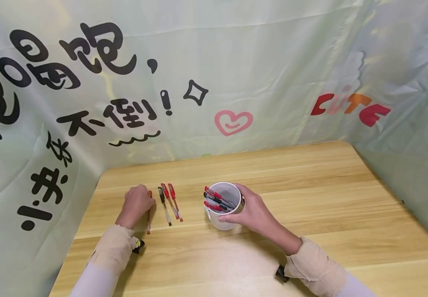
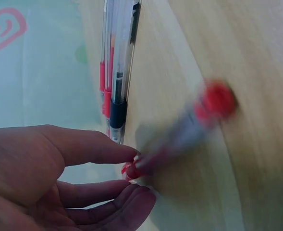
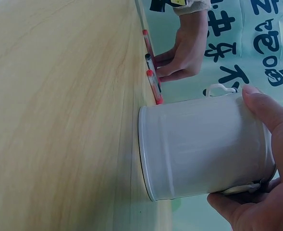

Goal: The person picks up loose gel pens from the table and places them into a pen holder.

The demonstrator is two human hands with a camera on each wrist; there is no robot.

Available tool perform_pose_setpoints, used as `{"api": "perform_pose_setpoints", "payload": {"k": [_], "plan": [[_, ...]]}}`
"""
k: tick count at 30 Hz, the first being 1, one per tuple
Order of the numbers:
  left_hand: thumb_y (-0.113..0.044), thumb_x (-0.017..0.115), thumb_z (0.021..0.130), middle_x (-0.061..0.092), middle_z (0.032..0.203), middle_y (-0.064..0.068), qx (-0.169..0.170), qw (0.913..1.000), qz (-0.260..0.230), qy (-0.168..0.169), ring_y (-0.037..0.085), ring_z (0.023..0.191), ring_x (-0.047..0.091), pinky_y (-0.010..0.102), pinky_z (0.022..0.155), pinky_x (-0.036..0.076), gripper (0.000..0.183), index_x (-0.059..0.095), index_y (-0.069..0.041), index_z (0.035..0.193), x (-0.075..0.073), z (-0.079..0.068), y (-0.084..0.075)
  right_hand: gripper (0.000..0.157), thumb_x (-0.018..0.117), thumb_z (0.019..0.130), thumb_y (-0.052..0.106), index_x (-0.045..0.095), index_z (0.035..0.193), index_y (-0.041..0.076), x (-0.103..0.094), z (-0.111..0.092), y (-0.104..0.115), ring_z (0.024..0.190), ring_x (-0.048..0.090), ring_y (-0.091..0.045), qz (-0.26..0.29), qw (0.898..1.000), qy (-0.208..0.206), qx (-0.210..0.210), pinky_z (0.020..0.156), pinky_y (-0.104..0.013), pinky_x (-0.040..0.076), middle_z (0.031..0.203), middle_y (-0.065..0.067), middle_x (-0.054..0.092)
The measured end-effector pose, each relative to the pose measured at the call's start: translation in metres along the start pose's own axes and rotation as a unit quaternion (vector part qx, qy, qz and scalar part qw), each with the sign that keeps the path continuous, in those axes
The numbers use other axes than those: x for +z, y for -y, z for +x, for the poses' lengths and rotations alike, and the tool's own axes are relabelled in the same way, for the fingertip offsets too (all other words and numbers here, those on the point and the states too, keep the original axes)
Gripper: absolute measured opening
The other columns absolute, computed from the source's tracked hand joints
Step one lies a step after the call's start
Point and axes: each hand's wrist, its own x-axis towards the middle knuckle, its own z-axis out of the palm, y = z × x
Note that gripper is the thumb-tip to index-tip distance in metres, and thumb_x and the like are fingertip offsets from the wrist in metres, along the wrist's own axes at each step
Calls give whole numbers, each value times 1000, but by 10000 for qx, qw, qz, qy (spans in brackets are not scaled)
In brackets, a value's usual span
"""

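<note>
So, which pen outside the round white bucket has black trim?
The clear plastic, black-trimmed pen, between the red-trimmed pen held by the left hand and two other red-trimmed pens. Only its trim is black.

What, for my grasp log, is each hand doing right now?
Left hand: closed, pinching a red pen near one end.
Right hand: closed around the white bucket, holding it near its rim.

Wood-grain tabletop (image 1: pixel 310 185) before me. On it I see one black pen (image 1: pixel 164 206) beside two red pens (image 1: pixel 170 201); white bucket (image 3: pixel 206 149) stands to their right.
</note>
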Motion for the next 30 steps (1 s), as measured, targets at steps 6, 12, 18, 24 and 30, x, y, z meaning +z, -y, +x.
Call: {"api": "perform_pose_setpoints", "payload": {"k": [6, 12, 18, 24, 30], "plan": [[-7, 67, 82, 26, 54, -5, -92, 9999, 67, -2, 21, 62, 39, 38, 69, 38, 42, 39, -17, 52, -2, 3, 0, 92, 100, 63, 39, 58, 140, 13, 1, 0, 0, 113, 69, -25, 17, 10000, 0, -8, 92, -41, 58, 127, -5, 72], [-6, 66, 79, 23, 52, -5, -74, 9999, 15, -126, 22, 61, 38, 37, 69, 38, 43, 38, -18, 48, -5, 3, 2, 92, 100, 63, 38, 58, 140, 12, 1, 0, 0, 113, 69, -25, 41, 10000, 11, -11, 93, -41, 58, 127, -5, 72], [-7, 71, 78, 21, 51, -6, -61, 9997, -56, -216, 17, 57, 29, 32, 61, 32, 46, 37, -18, 47, -5, 1, 2, 93, 100, 63, 37, 57, 141, 13, 1, 0, 0, 114, 69, -25, 85, 10000, 11, -12, 94, -42, 58, 128, -6, 71], [-9, 73, 79, 22, 51, -7, 39, 9995, -61, -304, 14, 54, 26, 31, 56, 29, 49, 38, -18, 47, -4, 2, 4, 93, 100, 63, 38, 57, 141, 12, 2, -1, -1, 115, 69, -26, 83, 10000, 2, -11, 94, -42, 58, 128, -7, 71], [-9, 72, 81, 36, 51, -6, 134, 9988, -190, -423, 14, 55, 36, 31, 60, 31, 39, 49, -16, 51, -7, 1, 1, 94, 100, 64, 38, 57, 142, 10, 1, -1, -1, 114, 69, -27, 90, 10000, 16, 1, 93, -41, 58, 128, -8, 71]]}}
